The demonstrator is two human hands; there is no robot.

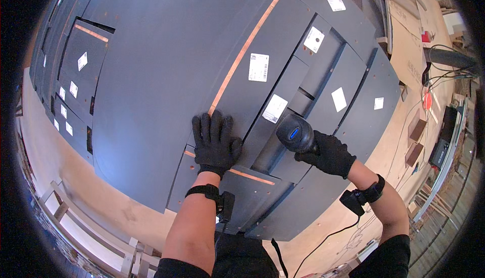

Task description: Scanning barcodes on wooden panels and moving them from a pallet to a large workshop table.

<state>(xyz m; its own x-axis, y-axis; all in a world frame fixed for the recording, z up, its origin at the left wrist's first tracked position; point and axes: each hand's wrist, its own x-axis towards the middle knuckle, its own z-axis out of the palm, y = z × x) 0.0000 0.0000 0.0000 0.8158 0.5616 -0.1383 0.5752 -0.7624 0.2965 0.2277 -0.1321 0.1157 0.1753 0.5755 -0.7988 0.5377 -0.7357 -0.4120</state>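
My left hand [214, 141], in a black glove, lies flat with spread fingers on dark grey panels, close to the lower end of a copper-coloured strip [247, 51]. In my gloved right hand [331, 154] is a black handheld barcode scanner [295, 132] with a blue light on its head; my fingers wrap round its handle. The scanner hangs over the grey panels, just below a white label [275, 108]. Another white label [258, 67] with a printed code sits on the wide panel [235, 96] beyond my left hand.
Stacked grey panels [151, 76] spread across a light wooden surface [136, 215]. Several smaller labelled pieces [83, 56] lie at the left. Cardboard [406, 40], loose cables [439, 81] and small brown blocks [415, 129] are at the right. A wooden rack [86, 227] stands lower left.
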